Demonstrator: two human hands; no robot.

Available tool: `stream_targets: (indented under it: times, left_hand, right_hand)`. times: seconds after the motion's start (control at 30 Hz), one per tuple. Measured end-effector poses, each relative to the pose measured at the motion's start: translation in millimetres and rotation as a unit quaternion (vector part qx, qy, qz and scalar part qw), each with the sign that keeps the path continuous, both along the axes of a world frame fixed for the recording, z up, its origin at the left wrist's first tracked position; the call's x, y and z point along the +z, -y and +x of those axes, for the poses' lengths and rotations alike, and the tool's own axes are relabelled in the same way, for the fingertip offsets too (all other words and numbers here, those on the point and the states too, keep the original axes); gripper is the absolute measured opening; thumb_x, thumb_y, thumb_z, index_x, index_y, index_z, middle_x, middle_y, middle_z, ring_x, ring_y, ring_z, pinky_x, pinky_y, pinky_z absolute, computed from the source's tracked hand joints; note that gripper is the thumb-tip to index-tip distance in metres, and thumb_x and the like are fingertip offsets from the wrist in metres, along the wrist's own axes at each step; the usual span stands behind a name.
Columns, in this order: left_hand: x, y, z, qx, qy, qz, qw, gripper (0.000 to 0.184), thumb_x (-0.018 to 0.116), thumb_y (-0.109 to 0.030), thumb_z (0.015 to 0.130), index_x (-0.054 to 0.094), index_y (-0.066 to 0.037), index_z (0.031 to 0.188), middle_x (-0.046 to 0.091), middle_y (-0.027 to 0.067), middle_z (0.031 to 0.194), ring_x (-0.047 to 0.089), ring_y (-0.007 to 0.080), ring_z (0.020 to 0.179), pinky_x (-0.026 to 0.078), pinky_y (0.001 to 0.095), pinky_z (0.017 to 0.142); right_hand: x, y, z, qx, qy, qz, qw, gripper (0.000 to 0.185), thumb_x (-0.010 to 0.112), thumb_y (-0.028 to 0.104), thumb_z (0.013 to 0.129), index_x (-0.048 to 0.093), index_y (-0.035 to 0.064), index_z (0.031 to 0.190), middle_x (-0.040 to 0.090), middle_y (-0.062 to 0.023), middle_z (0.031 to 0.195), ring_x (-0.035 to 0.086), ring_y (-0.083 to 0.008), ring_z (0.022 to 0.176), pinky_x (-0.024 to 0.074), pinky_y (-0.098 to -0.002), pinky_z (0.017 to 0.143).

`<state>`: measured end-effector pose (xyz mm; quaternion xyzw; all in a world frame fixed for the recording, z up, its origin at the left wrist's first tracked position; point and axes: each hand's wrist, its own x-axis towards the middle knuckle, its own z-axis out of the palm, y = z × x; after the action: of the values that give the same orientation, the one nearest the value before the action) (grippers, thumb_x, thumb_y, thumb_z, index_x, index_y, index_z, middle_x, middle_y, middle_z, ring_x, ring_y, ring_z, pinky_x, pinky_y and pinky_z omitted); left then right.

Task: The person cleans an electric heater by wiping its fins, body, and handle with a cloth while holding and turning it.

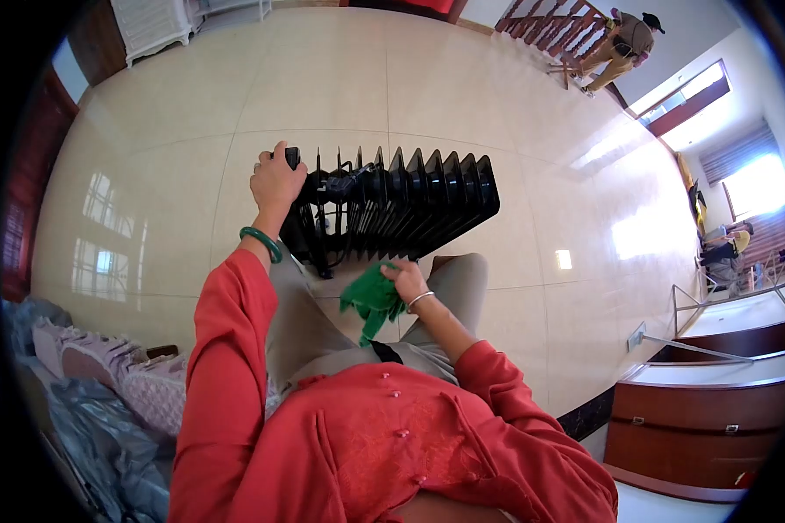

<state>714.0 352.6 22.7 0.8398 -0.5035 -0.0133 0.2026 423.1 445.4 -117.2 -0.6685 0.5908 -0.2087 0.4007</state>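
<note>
A black finned oil radiator heater (pixel 427 196) stands on the tiled floor just beyond my knees. My left hand (pixel 277 179) is wrapped over the top corner at its left end, by the control housing (pixel 293 159). A dark cord (pixel 347 181) lies bundled across the top of the fins. In front of the heater, above my lap, my right hand (pixel 405 281) is closed on a green cloth (pixel 372 298) that hangs down crumpled. The cloth is apart from the fins. Part of the heater's lower side is hidden behind my legs.
To the left sits pink padded fabric (pixel 148 383) beside grey plastic sheeting (pixel 105 418). A wooden drawer cabinet (pixel 698 436) is at the right. One person (pixel 630 44) stands near the stair railing (pixel 549 24); another person (pixel 731 244) is at the far right.
</note>
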Motion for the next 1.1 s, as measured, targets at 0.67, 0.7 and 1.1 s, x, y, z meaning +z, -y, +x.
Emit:
stream_targets:
  times: [0.67,0.7,1.1]
  left_hand:
    - [-9,-4,2,0.0,0.019,-0.022,1.0,0.054,0.064,-0.032,0.077,0.047,-0.017,0.125,0.054,0.0147,0.114,0.058,0.0358,0.097,0.05,0.0461,0.079]
    - [-10,-5,2,0.0,0.021,-0.017,1.0,0.054,0.063,-0.033,0.077,0.047,-0.017,0.126,0.053,0.0145,0.114,0.058,0.0357,0.097,0.05,0.0459,0.08]
    - [-16,-2,16,-0.011,0.011,0.017,1.0,0.056,0.061,-0.035,0.08,0.042,-0.023,0.131,0.05,0.0121,0.123,0.056,0.0363,0.103,0.049,0.0469,0.081]
  right_hand:
    - [131,142,72,0.079,-0.195,-0.282,0.936,0.06,0.057,0.036,0.084,0.039,0.0064,0.133,0.048,-0.0156,0.131,0.032,-0.0301,0.131,0.0236,-0.0498,0.106]
    - [135,142,72,0.093,-0.207,-0.262,0.938,0.059,0.059,0.033,0.083,0.04,0.0065,0.131,0.049,-0.0161,0.129,0.034,-0.0302,0.13,0.0246,-0.0494,0.105]
    - [137,118,76,0.074,-0.26,-0.292,0.917,0.052,0.057,0.019,0.081,0.044,-0.0057,0.125,0.062,-0.0168,0.102,0.04,-0.0312,0.121,0.0214,-0.0468,0.105]
